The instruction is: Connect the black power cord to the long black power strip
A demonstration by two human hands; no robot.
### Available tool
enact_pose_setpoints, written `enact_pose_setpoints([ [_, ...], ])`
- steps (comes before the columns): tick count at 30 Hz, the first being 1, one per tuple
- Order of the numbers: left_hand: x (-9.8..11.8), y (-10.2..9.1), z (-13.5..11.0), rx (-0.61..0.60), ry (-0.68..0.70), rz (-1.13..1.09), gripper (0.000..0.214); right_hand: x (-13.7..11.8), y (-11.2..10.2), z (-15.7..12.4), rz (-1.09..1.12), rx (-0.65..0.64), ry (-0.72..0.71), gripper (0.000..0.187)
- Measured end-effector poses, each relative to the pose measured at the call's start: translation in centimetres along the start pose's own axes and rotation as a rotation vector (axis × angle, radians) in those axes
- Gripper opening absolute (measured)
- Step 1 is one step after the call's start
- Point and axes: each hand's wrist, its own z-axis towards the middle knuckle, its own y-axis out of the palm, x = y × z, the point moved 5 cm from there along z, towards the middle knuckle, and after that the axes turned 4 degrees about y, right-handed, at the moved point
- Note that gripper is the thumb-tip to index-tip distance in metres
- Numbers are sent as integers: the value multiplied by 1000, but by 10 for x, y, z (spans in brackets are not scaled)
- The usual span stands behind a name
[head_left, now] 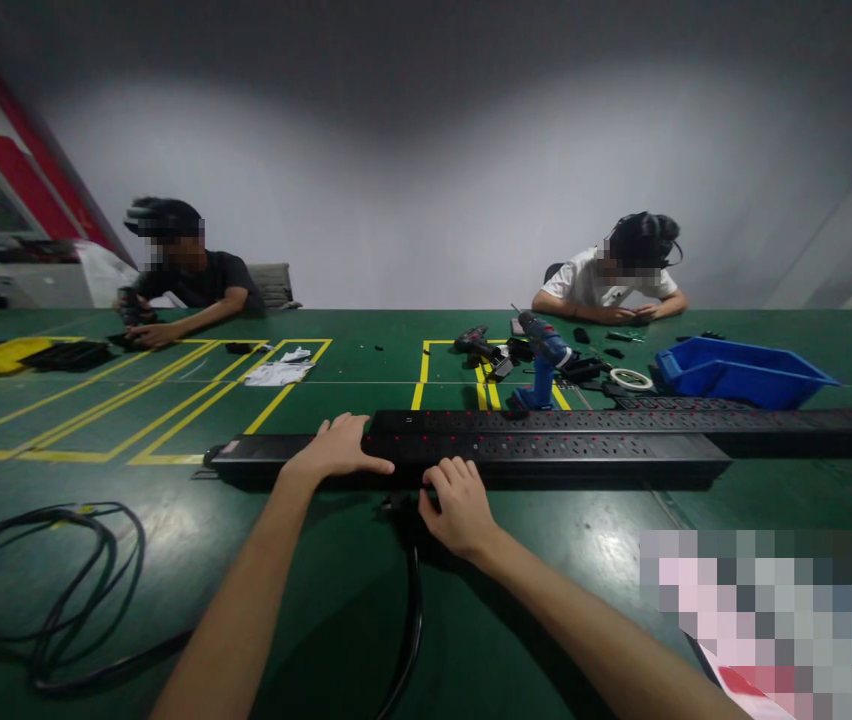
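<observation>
A long black power strip with rows of sockets and small red lights lies across the table before me. My left hand grips it near its left part, fingers over the far side and thumb along the near side. At its near edge is my right hand, fingers bent against the strip and thumb held apart from them. Just left of that thumb, a black plug lies on the table, its thick cable running toward me. Behind sits a second power strip, partly covered by the near one.
A coiled black cable lies at left. Beyond the strips stand a blue drill, a blue bin, a tape roll and small black parts. Two people sit across the table. A blurred-out item lies at right.
</observation>
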Motion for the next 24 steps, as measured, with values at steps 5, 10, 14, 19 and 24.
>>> enact_pose_setpoints([
  [5, 3, 8, 1, -74, 3, 52, 90, 23, -14, 6, -102, 178, 154, 37],
  [10, -1, 13, 5, -97, -18, 81, 92, 29, -12, 7, -121, 167, 189, 41],
  [14, -4, 9, 4, -112, -38, 87, 89, 28, -9, 7, -88, 164, 147, 36],
  [19, -7, 4, 3, -76, -22, 93, 87, 31, -7, 7, -35, 160, 115, 36],
  [24, -17, 4, 4, -60, -23, 60, 88, 32, -4, 7, -2, 154, 81, 32],
])
